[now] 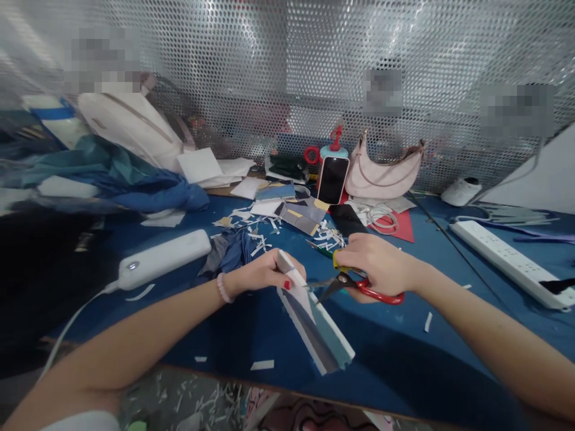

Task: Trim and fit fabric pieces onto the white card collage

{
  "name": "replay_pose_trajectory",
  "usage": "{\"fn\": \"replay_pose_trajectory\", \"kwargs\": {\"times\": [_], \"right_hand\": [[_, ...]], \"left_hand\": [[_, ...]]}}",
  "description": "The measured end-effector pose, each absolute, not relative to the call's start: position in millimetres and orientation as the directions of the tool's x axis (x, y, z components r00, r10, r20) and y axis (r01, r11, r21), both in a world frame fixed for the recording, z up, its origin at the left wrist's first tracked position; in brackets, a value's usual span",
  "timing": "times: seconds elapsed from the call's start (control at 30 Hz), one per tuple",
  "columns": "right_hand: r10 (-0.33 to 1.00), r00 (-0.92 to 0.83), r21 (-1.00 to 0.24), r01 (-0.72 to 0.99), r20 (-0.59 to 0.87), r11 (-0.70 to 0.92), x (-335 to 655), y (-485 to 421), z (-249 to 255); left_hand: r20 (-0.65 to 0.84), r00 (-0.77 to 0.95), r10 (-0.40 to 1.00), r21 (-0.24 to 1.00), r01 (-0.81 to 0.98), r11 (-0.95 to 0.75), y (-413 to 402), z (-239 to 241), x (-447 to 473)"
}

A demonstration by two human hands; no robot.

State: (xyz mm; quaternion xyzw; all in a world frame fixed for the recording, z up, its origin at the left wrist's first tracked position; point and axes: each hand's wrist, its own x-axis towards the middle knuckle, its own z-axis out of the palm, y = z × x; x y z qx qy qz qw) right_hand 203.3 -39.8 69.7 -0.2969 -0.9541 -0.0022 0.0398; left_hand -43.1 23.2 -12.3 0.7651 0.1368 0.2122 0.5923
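My left hand, with a pale bead bracelet on the wrist, is closed on one end of a long folded strip. The strip is blue, grey and white; I cannot tell whether it is card or cloth. My right hand is closed around red-handled scissors. Their dark blades are parted and point left, at the strip's right edge near my left fingers. A green and yellow tool also shows at my right hand; its kind is partly hidden by the fingers.
Cut white scraps and flat pieces lie behind my hands. A phone leans upright beside a pink handbag. A power strip lies right, a white corded device left. Perforated metal mesh stands behind the blue table.
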Motion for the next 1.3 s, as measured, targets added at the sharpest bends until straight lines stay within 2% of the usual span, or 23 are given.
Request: {"fn": "replay_pose_trajectory", "kwargs": {"times": [0.3,0.63,0.93,1.17,1.3], "right_hand": [[0.524,-0.831,0.065,0.543,0.187,0.837,194.7,-44.3,66.2],[0.456,-0.863,0.181,0.495,0.22,0.85,190.8,-46.8,63.1],[0.413,-0.883,0.269,0.463,0.223,0.844,189.3,-52.5,69.7],[0.441,-0.886,0.324,0.463,0.143,0.825,184.8,-56.2,74.4],[0.441,-0.883,0.365,0.469,0.163,0.804,182.5,-57.9,76.1]], "left_hand": [[0.159,0.926,0.342,0.978,-0.1,-0.183,17.8,-1.5,-41.2],[0.188,0.943,0.273,0.981,-0.166,-0.101,21.4,-5.5,-40.3],[0.156,0.954,0.257,0.988,-0.155,-0.026,19.4,-2.6,-40.5],[0.131,0.956,0.263,0.99,-0.139,0.01,20.0,-2.6,-41.2],[0.127,0.957,0.259,0.99,-0.138,0.023,20.8,-3.4,-41.8]]}}
